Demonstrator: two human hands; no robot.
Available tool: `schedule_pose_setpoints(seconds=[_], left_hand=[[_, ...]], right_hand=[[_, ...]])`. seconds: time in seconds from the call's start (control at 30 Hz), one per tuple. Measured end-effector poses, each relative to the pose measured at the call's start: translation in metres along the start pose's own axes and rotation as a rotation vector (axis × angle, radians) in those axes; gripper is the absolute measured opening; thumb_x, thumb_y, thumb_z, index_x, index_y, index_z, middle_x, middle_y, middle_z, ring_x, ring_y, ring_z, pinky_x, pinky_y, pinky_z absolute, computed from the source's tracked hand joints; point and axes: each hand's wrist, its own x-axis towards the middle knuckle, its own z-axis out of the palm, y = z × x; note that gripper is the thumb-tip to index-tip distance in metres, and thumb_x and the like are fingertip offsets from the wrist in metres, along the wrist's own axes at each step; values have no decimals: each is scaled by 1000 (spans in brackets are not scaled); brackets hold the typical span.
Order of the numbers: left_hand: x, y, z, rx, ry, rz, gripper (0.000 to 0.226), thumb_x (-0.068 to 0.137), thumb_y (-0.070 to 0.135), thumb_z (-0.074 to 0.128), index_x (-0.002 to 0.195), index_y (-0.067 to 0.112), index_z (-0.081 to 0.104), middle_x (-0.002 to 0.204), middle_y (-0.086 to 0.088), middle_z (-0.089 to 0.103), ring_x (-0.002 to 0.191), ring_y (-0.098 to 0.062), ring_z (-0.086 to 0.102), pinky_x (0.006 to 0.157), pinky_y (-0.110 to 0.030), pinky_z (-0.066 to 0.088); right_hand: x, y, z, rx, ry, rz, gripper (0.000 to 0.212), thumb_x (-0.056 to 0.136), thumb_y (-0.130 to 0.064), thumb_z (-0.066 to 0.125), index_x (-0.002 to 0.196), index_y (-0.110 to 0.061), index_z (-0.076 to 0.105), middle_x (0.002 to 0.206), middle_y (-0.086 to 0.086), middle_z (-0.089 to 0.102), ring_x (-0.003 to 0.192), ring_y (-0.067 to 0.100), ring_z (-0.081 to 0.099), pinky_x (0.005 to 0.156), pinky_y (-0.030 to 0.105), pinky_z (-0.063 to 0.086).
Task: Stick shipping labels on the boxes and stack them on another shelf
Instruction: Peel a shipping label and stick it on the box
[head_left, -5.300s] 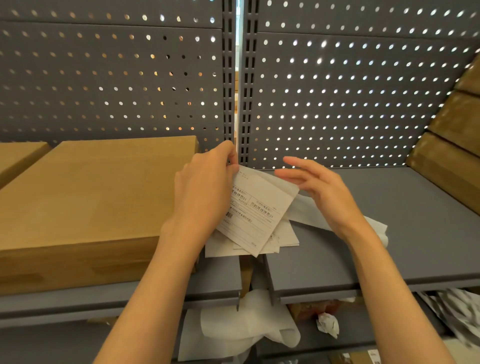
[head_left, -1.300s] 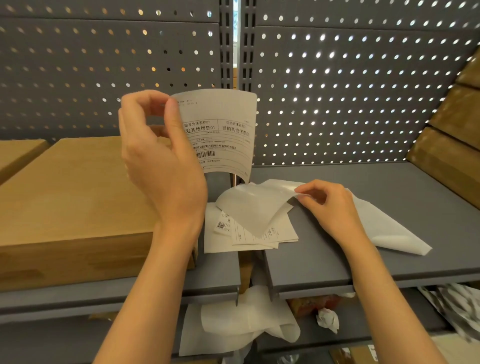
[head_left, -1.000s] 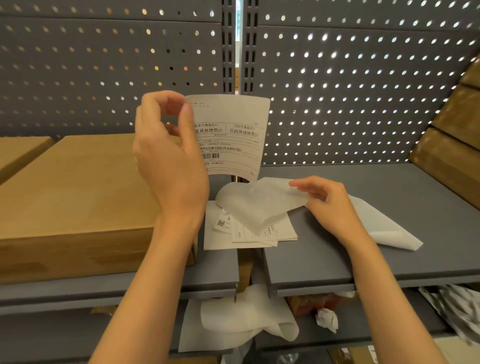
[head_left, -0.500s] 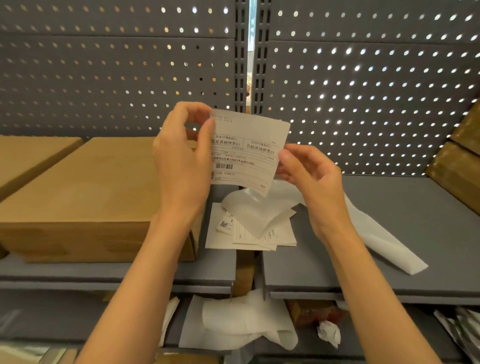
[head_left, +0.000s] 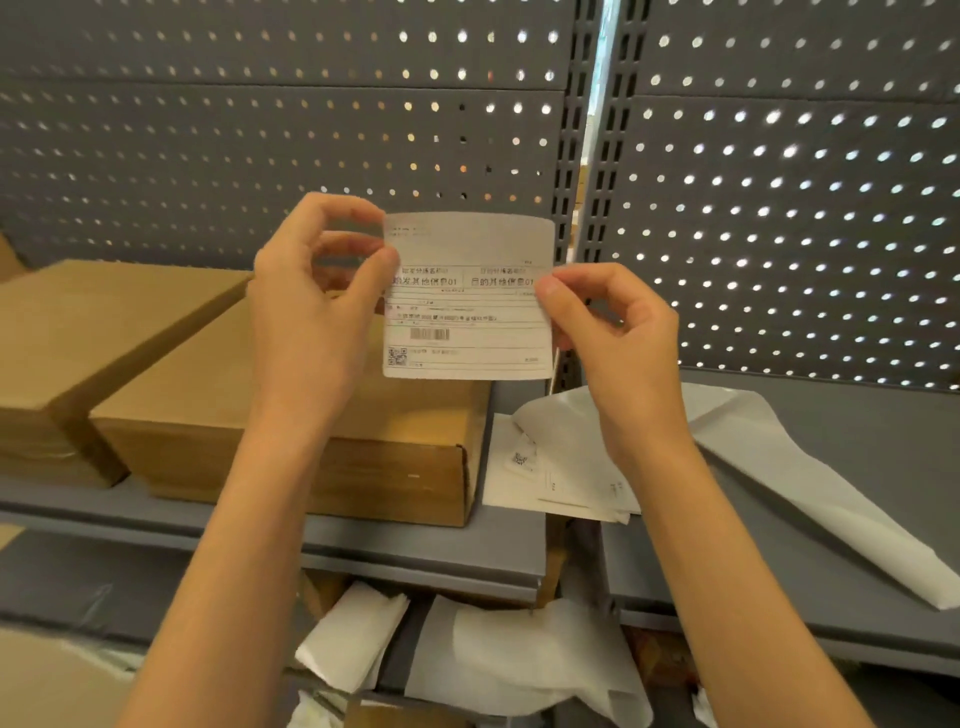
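Both hands hold the shipping label (head_left: 470, 296) taut above the nearest cardboard box (head_left: 291, 415): the left hand (head_left: 317, 306) has its fingers pinched on the label's left edge, the right hand (head_left: 613, 338) pinches its right edge. Gripped only at the margins, probably to keep the sticky back untouched and the sheet flat for laying on that box. Spent backing paper (head_left: 779, 467) lies right of the box
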Motion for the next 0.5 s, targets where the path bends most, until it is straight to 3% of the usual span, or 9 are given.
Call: schedule_pose_setpoints(seconds=[0.23,0.4,0.5], left_hand=[[35,-31,-44,-70,-58,-108,14,88,13,62,101,17,58,94,2,67,75,-6,67,60,-16,53],[65,-62,-63,-137,-127,-202,12,85,6,64,94,14,64,74,3,70,58,-5,65,54,-15,51],[80,-79,-67,-204,-195,-296,16,83,-1,64,83,16,64,59,7,69,50,-5,63,50,-14,49]], right_hand=[[14,4,62,-47,72,11,6,85,-10,67,91,-9,69,88,4,71,78,8,67,70,19,53],[21,12,98,-107,155,63,23,84,-17,69,102,-20,57,88,7,70,84,15,69,76,29,56],[24,13,110,-211,164,46,16,84,-16,68,92,-25,57,82,0,69,79,14,68,72,29,55]])
